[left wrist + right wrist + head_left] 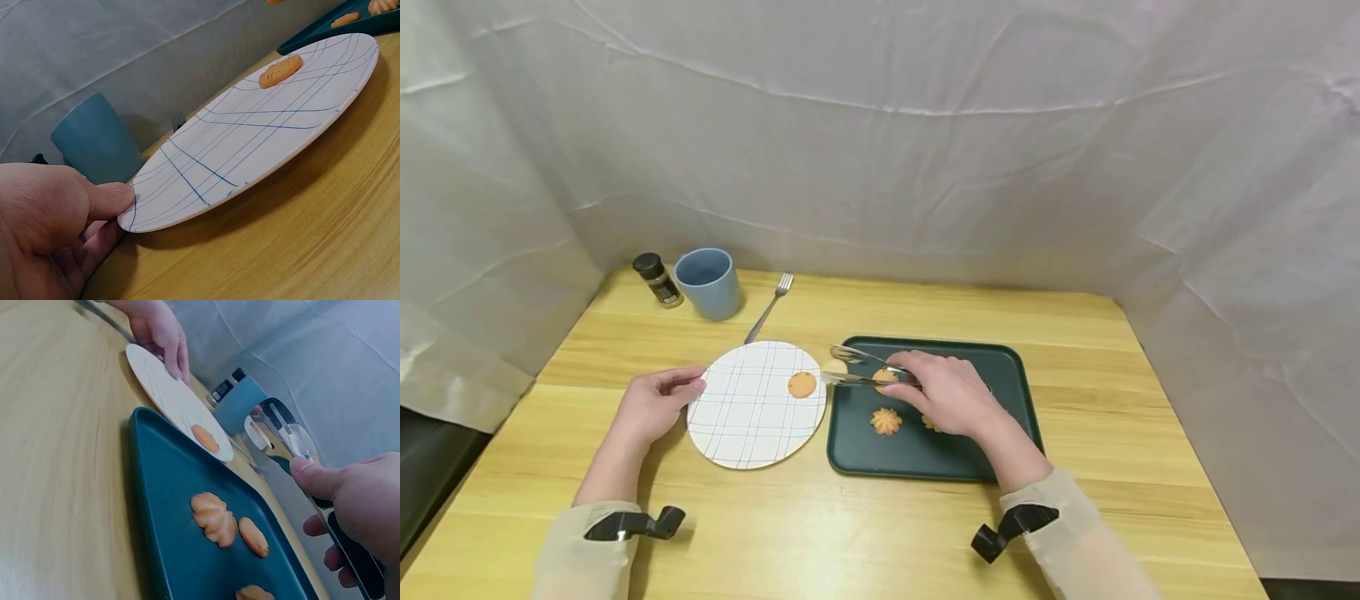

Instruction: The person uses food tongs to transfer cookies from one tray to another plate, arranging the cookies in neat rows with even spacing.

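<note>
My left hand (658, 404) pinches the left rim of a white plate (745, 417) with blue lines, thumb on top and fingers beneath. On the plate's right side lies a round cookie (802, 384). My right hand (951, 392) grips metal tongs (290, 440) over the left part of a dark green tray (958, 462). Between the tong tips, near the plate's right edge, shows a round pale cookie (834, 367). The tray bears a flower-shaped cookie (886, 421), a round cookie (253, 537) close beside it, and another cookie (930, 423) partly hidden under my right hand.
Behind the plate stands a blue mug (709, 287), with a black-capped spice jar (658, 281) at its left. A fork (769, 308) lies between mug and tray, its handle end near the plate. Pale cloth (880, 167) hangs around the wooden table (1105, 392).
</note>
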`<state>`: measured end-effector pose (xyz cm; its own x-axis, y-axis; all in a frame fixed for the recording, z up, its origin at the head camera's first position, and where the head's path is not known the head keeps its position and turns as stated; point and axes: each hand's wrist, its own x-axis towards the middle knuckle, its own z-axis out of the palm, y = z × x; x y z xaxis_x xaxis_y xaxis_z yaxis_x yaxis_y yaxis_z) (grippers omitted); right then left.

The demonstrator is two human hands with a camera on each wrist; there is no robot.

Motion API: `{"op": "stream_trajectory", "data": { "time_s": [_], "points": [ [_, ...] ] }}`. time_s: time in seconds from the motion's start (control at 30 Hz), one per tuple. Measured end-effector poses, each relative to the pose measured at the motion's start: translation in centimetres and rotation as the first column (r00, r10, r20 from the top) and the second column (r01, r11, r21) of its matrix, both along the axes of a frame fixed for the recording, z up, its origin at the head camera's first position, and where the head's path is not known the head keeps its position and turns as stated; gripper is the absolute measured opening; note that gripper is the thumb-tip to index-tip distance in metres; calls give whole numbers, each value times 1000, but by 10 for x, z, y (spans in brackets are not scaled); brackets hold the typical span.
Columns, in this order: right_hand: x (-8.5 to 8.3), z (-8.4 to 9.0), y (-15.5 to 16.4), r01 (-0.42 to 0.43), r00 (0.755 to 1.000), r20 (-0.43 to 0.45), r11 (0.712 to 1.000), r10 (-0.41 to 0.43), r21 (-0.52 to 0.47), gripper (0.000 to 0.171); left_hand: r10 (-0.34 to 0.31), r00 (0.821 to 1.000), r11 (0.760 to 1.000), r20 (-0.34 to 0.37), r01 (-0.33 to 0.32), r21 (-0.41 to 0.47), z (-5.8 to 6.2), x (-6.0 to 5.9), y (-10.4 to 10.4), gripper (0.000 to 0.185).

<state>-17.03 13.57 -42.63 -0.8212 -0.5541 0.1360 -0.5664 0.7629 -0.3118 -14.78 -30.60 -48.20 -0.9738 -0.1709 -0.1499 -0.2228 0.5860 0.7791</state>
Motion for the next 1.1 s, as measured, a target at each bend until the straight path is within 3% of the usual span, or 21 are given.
{"op": "stream_trajectory", "data": {
  "time_s": [1.1],
  "points": [
    [-9, -10, -65, -114, 993, 19, 993, 113, 29, 52, 10, 1000, 1000, 10, -10, 20, -1, 0, 0, 42]
  ]
}}
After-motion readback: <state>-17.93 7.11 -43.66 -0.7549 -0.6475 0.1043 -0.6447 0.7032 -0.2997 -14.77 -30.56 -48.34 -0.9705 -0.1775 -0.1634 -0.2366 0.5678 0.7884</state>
